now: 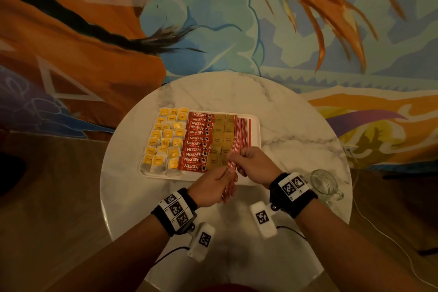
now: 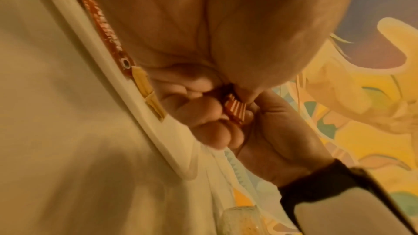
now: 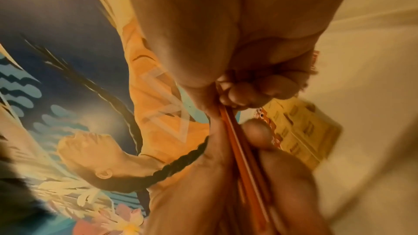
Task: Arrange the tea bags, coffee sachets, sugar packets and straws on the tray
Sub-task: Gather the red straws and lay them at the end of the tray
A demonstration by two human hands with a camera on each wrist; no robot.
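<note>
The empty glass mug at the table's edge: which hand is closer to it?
Right. The right hand is just left of the glass mug; the left hand lies farther left, beyond it.

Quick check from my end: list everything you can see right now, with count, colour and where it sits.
tray: one, white, on the table.
tea bags: many, yellow, tray's left section.
coffee sachets: a stacked column, red, right of the tea bags.
sugar packets: two columns, brown, right of the sachets.
laid straws: several, red-striped, tray's right section.
straw bundle: red and white, held over the tray's near edge.
glass mug: one, clear, table's right side.
table: one, round, white marble.
left hand: grips the bundle's near end.
right hand: grips the bundle further up.
</note>
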